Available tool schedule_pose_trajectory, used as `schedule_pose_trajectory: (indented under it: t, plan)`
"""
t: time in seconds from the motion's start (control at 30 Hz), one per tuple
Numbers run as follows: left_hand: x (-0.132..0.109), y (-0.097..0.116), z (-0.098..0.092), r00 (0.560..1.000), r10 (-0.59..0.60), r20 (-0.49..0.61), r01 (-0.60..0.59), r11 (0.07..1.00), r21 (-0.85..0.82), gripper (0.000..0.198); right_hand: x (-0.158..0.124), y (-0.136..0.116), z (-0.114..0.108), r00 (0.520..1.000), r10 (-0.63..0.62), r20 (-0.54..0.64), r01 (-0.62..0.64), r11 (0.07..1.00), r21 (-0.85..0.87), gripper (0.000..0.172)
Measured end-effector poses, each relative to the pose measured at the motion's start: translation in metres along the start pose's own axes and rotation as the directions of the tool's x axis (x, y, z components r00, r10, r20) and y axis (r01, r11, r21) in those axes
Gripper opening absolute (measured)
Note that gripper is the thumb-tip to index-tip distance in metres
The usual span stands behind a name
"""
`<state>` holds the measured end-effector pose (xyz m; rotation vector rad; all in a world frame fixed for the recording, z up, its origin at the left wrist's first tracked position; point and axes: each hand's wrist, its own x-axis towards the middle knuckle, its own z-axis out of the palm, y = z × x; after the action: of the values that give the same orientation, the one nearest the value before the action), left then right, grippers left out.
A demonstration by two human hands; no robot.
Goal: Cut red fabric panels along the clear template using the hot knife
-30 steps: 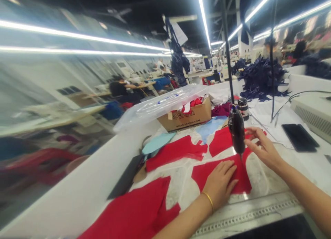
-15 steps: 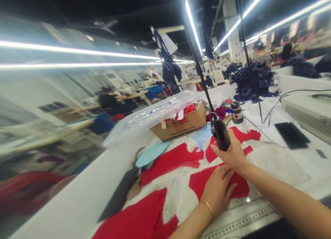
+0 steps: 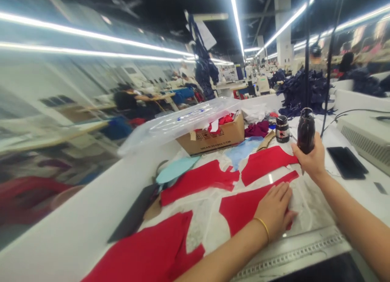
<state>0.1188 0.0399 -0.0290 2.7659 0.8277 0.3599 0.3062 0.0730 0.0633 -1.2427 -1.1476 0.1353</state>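
My right hand (image 3: 315, 158) is wrapped around a black corded hand tool (image 3: 306, 131), held upright. Dark cords rise from its top, and a small pointed tip shows below the fist, near the right end of the upper red fabric piece (image 3: 266, 162). To its left, my left hand (image 3: 276, 209) lies flat, fingers stretched, on the right part of a lower red fabric piece (image 3: 239, 211). It wears a yellow bracelet (image 3: 262, 227). More red pieces, a middle one (image 3: 195, 180) and a large one (image 3: 143, 249), spread leftward over the pale tabletop.
A cardboard box (image 3: 213, 139) of red scraps stands at the back under a clear plastic lid (image 3: 183, 119). A dark jar (image 3: 282, 129), a phone (image 3: 345, 162) and a vented machine (image 3: 365, 131) are at right. A measuring tape (image 3: 292, 253) lines the front edge.
My right hand has carried the black corded tool to the right, off the middle of the red pieces. My left hand has slid right along the lower red piece. The view has shifted slightly.
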Motion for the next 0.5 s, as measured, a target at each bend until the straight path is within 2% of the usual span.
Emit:
schedule_pose_trajectory:
  t: [0.23, 0.5]
  plan:
    - [0.046, 0.013, 0.003, 0.994, -0.077, 0.08, 0.075, 0.997, 0.027, 0.07, -0.002, 0.006, 0.012, 0.997, -0.025, -0.08, 0.029, 0.998, 0.052, 0.038]
    - [0.051, 0.005, 0.009, 0.989, -0.116, 0.094, 0.111, 0.992, 0.057, 0.071, -0.003, 0.011, 0.01, 0.995, -0.01, -0.096, 0.017, 0.997, 0.076, 0.039]
